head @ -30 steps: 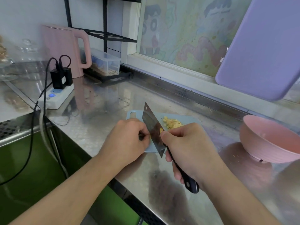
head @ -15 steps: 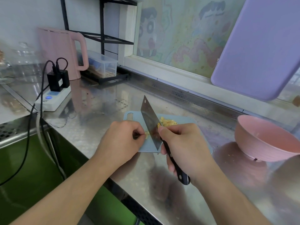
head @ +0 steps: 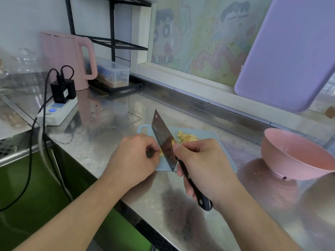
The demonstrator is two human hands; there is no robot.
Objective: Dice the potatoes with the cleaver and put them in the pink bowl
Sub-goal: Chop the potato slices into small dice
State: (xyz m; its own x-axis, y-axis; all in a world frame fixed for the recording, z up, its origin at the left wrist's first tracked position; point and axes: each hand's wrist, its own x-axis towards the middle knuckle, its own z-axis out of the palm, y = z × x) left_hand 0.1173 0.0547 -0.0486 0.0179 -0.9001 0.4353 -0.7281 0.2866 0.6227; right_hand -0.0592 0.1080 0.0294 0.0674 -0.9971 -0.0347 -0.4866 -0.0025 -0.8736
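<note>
Potato piece (head: pixel 161 152) lies on the blue cutting board (head: pixel 208 135), pinched by the curled fingers of our left hand (head: pixel 135 158). Our right hand (head: pixel 203 165) wraps its grip round the cleaver (head: pixel 164 140), blade edge down beside that piece. Diced potato (head: pixel 186 137) sits behind the blade; the pink bowl (head: pixel 297 156) stands to the right on the tabletop (head: pixel 112 113).

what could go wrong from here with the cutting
1. The left hand pinches only a small potato piece right against the cleaver blade, so its fingertips could get nicked.
2. The blue cutting board lies close to the counter's front edge; a hard chop might shift it or send bits off.
3. The diced potato pile sits just behind the blade, held by the right hand, and could scatter. The pink bowl stands apart.
</note>
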